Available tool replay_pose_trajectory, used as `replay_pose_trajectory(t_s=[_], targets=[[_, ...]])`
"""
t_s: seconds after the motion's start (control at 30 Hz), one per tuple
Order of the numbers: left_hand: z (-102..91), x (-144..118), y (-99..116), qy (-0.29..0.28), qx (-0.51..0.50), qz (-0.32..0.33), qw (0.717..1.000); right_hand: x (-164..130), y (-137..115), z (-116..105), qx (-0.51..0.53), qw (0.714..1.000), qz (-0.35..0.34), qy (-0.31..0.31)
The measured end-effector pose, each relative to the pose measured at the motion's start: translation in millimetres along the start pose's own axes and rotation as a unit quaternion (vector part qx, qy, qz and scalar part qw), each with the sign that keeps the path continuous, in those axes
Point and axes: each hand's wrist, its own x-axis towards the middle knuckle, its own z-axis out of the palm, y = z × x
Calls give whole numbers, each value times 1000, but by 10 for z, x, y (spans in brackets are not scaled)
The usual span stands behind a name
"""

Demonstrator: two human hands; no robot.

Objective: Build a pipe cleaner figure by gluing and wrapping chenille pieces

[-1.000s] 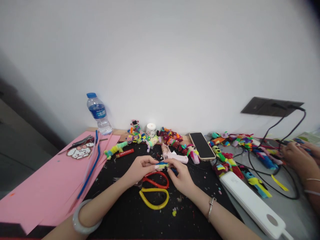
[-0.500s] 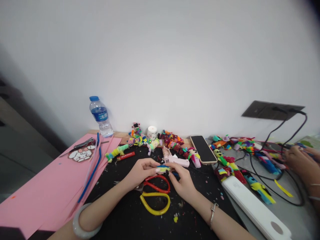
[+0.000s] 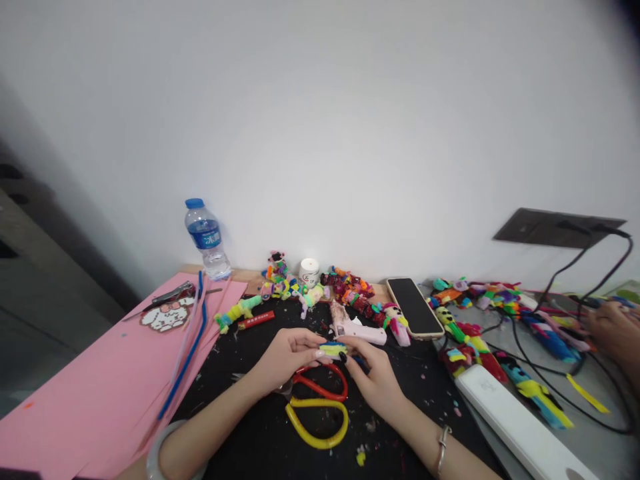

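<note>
1. Blue-and-yellow fuzzy piece (image 3: 333, 348): barely anything's changed in the last second tbh. It's still pinched between both hands. Everything in view just slid a bit down and right, so I'd blame the head moving, not the handling.
2. Left hand (image 3: 287, 357) has one end between thumb and fingers, right hand (image 3: 373, 370) grips the other. Neither has let go, so I'd read it as the same fiddly fingerwork carrying on.
3. Where it is: held over the middle of the black-covered tabletop (image 3: 250, 440), well short of the back edge. The scissors (image 3: 323, 403) lie just beside it, toward the front edge.
4. Looks: small, soft, blue along the top and pale yellow below. There's a dark bit by the right fingertips, can't tell if it's attached. Fingers hide both ends.
</note>
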Motion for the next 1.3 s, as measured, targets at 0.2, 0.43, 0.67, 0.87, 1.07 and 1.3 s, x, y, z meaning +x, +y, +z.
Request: replay_pose_trajectory(t_s=[0.2, 0.43, 0.67, 0.87, 1.07, 1.3], targets=[[5, -7, 25, 5, 10, 4, 1000, 2, 11, 39, 29, 999, 22, 4], [40, -24, 25, 4, 10, 13, 1000, -37, -14, 26, -16, 1000, -2, 13], [85, -72, 117, 14, 26, 5, 1000, -42, -36, 12, -55, 996, -58, 36], [94, -57, 112, 8, 28, 15, 999, -51, -42, -2, -60, 996, -59, 39], [63, -44, 82, -25, 26, 28, 999, -57, -46, -11, -31, 998, -45, 36], [14, -32, 42, -33, 33, 39, 998, -34, -30, -7, 10, 999, -21, 25]])
